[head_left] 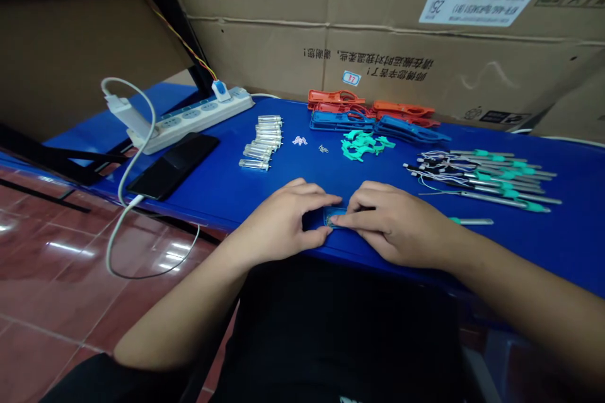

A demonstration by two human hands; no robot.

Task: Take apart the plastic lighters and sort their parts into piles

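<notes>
In front of my body, at the near edge of the blue table, lies a blue plastic piece (336,209), with some small parts showing in its end. My left hand (288,219) has its thumb and index finger curved around the left end. My right hand (399,223) grips it from the other side, its index fingertip pressing down near that same end. Most of the piece is covered by my right fingers. Beside my right wrist lies a metal rod with a green part (475,222), partly hidden by the wrist.
Beyond my hands sit green plastic parts (363,144), tiny pins (323,149), pink bits (299,140) and clear pieces (258,152). Red casings (335,98) and blue casings (413,130) stand behind. Wired metal rods (501,179) lie right; a phone (174,166) and power strip (193,116) left.
</notes>
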